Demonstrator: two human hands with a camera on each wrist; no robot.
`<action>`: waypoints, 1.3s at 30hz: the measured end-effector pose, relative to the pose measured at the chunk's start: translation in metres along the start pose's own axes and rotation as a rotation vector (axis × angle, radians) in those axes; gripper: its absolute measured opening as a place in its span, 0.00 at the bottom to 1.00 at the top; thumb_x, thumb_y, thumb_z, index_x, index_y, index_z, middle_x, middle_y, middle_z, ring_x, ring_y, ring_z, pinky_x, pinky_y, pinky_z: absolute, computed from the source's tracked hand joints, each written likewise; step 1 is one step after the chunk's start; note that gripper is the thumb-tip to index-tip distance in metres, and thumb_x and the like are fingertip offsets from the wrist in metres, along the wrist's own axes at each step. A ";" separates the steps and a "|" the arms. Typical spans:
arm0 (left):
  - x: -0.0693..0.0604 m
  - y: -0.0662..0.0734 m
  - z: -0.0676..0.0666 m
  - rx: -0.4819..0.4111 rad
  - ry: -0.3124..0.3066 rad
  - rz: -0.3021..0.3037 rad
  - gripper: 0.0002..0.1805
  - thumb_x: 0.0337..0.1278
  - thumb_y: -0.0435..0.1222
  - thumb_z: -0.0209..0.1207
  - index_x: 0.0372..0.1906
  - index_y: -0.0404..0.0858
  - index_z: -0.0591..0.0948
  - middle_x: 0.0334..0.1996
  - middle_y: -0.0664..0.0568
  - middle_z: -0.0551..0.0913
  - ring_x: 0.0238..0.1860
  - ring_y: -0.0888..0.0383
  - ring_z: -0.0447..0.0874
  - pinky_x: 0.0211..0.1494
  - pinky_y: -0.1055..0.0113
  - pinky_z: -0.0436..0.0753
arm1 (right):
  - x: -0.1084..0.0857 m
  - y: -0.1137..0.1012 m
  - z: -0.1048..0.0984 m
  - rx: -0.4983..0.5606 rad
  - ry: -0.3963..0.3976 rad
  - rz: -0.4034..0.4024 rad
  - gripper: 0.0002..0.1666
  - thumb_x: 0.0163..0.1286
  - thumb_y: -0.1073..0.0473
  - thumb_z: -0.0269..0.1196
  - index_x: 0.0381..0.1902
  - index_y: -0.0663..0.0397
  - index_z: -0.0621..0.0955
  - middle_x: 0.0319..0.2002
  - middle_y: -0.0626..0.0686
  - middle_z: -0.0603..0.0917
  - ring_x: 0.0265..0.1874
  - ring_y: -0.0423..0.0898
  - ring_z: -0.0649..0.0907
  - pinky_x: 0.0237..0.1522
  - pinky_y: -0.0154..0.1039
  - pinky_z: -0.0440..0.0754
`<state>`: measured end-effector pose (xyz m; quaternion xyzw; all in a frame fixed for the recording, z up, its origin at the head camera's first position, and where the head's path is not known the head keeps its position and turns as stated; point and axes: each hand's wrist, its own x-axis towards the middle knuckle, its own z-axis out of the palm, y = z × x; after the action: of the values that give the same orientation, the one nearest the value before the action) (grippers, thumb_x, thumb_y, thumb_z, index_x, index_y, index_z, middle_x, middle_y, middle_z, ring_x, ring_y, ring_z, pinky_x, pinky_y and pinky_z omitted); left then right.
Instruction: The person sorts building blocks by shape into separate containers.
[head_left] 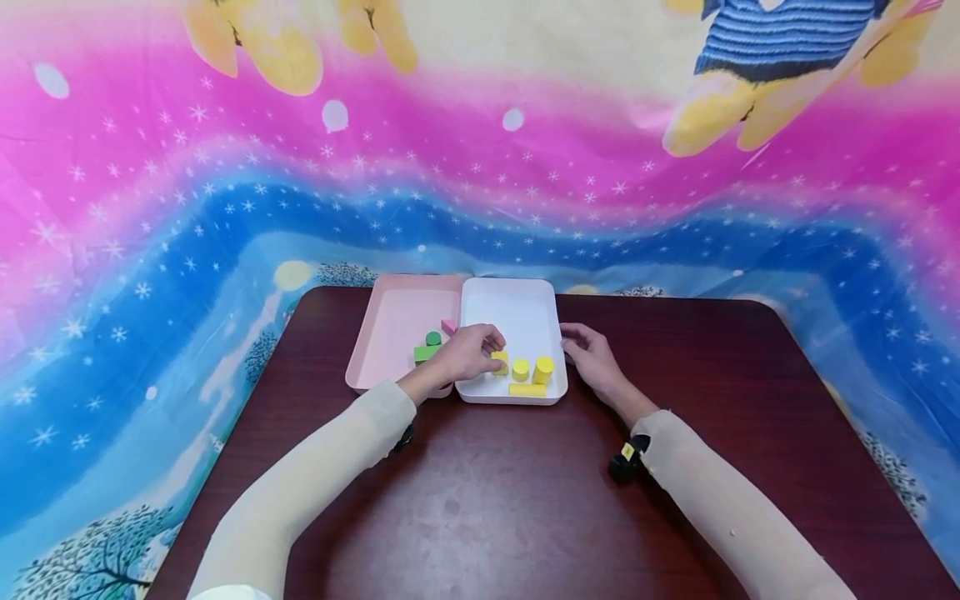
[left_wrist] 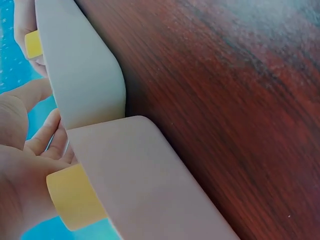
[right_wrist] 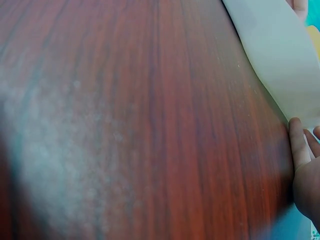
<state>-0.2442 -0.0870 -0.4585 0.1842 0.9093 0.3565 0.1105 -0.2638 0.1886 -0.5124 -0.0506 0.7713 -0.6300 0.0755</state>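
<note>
In the head view my left hand (head_left: 468,354) reaches over the white tray (head_left: 510,300). Its thumb and fingers pinch a yellow block (head_left: 500,360) near the tray's left side. The left wrist view hides these fingertips behind the tray walls. To the right of that block stand a short yellow cylinder (head_left: 521,370) and a taller one (head_left: 543,370). A long yellow piece (head_left: 527,390) lies along the near wall. My right hand (head_left: 596,358) is at the tray's right edge, its extended fingers touching the outer wall, also in the right wrist view.
A pink tray (head_left: 390,308) adjoins the white one on the left. It holds a green block (head_left: 426,354), a green cylinder (head_left: 433,338) and a pink piece (head_left: 448,327). A yellow block (left_wrist: 75,197) shows behind its near wall. Both trays stand on a dark wooden table (head_left: 465,500) before a patterned cloth.
</note>
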 end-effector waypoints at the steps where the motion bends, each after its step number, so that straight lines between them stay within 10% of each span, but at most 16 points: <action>1: 0.000 0.000 0.000 -0.002 -0.001 -0.002 0.18 0.64 0.37 0.73 0.55 0.36 0.83 0.49 0.49 0.86 0.53 0.54 0.84 0.61 0.62 0.83 | 0.000 0.000 0.000 0.001 0.001 -0.002 0.26 0.85 0.62 0.54 0.76 0.60 0.73 0.68 0.64 0.78 0.65 0.58 0.80 0.65 0.46 0.82; 29: -0.005 0.002 -0.001 -0.024 0.026 0.028 0.17 0.69 0.41 0.70 0.53 0.34 0.84 0.46 0.51 0.86 0.50 0.54 0.85 0.59 0.61 0.83 | -0.007 0.000 0.002 0.003 -0.029 -0.003 0.26 0.84 0.62 0.55 0.76 0.62 0.72 0.68 0.67 0.78 0.66 0.60 0.80 0.64 0.44 0.82; 39: -0.005 0.008 -0.027 0.055 -0.041 0.115 0.25 0.73 0.44 0.66 0.66 0.35 0.82 0.60 0.46 0.85 0.60 0.50 0.84 0.66 0.56 0.82 | -0.003 -0.008 0.001 0.008 -0.049 0.049 0.25 0.85 0.62 0.54 0.75 0.63 0.72 0.69 0.65 0.77 0.67 0.58 0.80 0.67 0.50 0.80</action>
<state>-0.2465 -0.1001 -0.4333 0.2464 0.9041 0.3334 0.1035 -0.2606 0.1865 -0.5042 -0.0469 0.7675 -0.6297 0.1101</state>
